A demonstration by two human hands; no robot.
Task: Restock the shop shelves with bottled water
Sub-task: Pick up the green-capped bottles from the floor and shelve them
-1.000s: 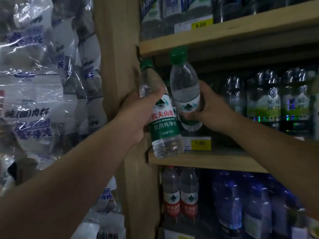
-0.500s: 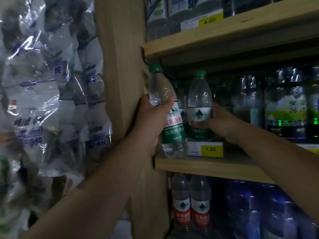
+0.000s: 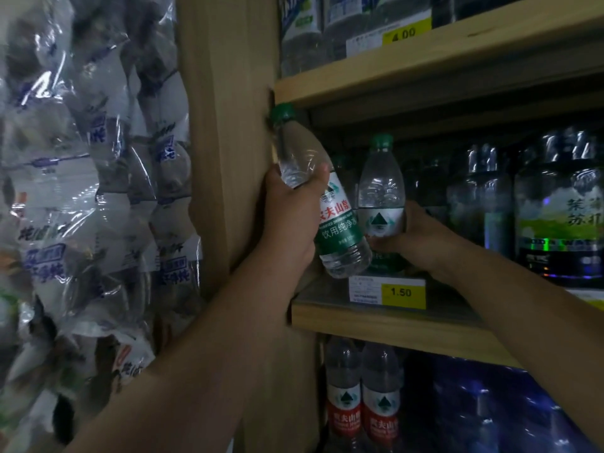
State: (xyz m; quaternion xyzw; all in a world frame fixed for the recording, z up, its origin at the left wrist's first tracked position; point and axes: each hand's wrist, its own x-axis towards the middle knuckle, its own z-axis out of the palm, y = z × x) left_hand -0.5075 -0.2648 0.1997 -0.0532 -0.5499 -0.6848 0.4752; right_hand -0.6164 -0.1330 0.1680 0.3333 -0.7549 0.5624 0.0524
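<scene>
Left hand (image 3: 287, 220), forearm raised from lower left, grip clamped around shoulder of tilted water bottle (image 3: 313, 194); green cap leaning against wooden upright (image 3: 228, 158), base hanging just above middle shelf (image 3: 392, 328), left of yellow 1.50 price tag (image 3: 403, 292). Right hand (image 3: 418, 237), forearm reaching in from lower right, grip clamped on label of upright second bottle (image 3: 380, 197), just behind the price tag, base hidden. Red-labelled bottles (image 3: 361, 403) below the price tag, on the next level down. Wrapped bottle packs (image 3: 81, 191) left of the upright
</scene>
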